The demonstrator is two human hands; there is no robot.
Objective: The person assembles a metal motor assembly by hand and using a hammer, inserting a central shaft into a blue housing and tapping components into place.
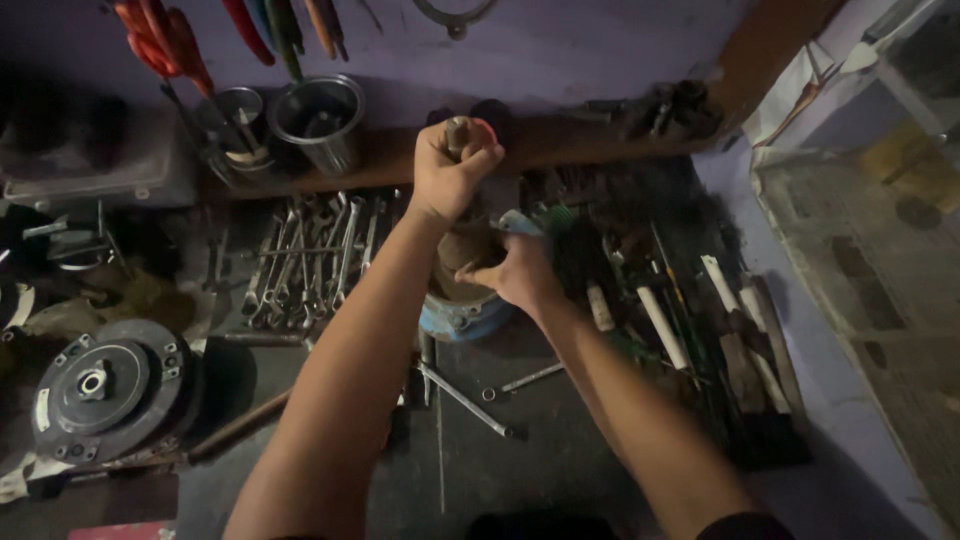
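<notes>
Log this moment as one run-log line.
left hand: fist around upright tool handle | right hand: steadying round blue metal part | wrenches alongside

The tool handle stands upright in the left hand's fist, its pale end poking out on top beside a red part. Below it sits a brownish round part on a blue base, on the dark bench; the right hand grips its side, pressing a pale cloth to it
</notes>
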